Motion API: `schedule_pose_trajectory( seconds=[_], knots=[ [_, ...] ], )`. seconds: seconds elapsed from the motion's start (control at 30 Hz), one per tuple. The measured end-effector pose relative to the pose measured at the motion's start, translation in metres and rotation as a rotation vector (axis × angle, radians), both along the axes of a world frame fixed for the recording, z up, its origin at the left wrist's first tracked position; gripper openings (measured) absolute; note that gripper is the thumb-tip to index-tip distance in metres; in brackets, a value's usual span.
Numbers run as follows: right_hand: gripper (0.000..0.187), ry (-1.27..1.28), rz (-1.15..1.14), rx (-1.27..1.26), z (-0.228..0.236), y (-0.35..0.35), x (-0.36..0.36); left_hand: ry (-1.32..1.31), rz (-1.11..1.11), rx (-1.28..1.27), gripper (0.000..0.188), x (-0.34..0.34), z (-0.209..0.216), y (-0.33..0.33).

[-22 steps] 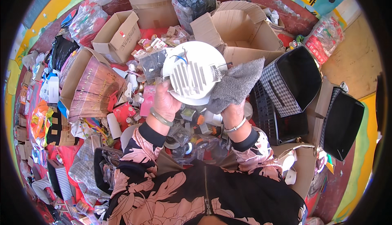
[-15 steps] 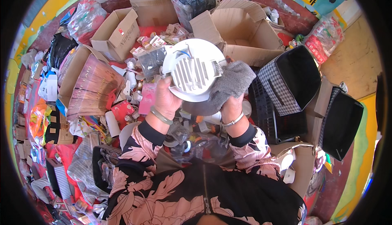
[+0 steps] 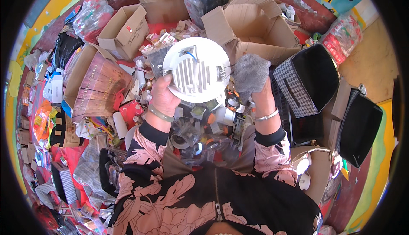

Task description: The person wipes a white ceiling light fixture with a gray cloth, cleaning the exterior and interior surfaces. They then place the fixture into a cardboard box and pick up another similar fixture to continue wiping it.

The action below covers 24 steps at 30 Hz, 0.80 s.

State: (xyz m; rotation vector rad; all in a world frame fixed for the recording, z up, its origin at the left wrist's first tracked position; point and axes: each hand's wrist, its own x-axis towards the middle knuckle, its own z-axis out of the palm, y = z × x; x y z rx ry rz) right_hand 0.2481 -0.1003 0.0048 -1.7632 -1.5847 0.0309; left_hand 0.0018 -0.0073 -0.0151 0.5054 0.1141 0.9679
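A round white downlight (image 3: pixel 216 85) is held up in front of me, its slatted back, a blue wire and a spring clip facing me. My left hand (image 3: pixel 164 95) grips its lower left rim, thumb on top and the other fingers hidden beneath. Just to the right, a bunched grey cloth (image 3: pixel 252 73) is in my right hand (image 3: pixel 265 97), a small gap from the downlight's edge. The cloth covers most of my right fingers.
Loose lamp parts and clear plastic bags (image 3: pixel 187 139) lie below my hands. Beyond stand open cardboard boxes (image 3: pixel 264 26) and a pile of small cartons (image 3: pixel 167 39). Black bins with checked sides (image 3: pixel 294 88) are at right, a box of pink packets (image 3: pixel 100 88) at left.
My right hand has drawn the cloth off the downlight's lower right side and moved right. The downlight has shifted slightly left in my left hand.
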Motion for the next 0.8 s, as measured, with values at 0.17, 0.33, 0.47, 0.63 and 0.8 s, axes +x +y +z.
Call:
schedule_pose_trajectory(
  seconds=[0.17,0.33,0.47,0.63,0.8],
  knots=[
    [0.026,1.220,0.234,0.068,0.009,-0.018,0.002,0.012,-0.015,0.019,0.054,0.001,0.000,0.000],
    [0.029,1.728,0.367,0.001,0.029,-0.016,-0.028,0.053,-0.040,0.010,0.058,0.002,0.004,0.001],
    [0.036,1.589,0.345,-0.062,0.020,-0.017,-0.031,0.135,-0.043,0.146,0.064,0.001,0.010,-0.004],
    [0.025,1.637,0.359,0.047,0.022,-0.018,-0.041,0.104,-0.105,0.116,0.066,0.003,0.012,-0.010],
    [0.024,1.629,0.198,0.224,0.007,-0.012,-0.055,0.120,-0.094,0.051,0.059,0.008,-0.003,-0.011]
  ],
)
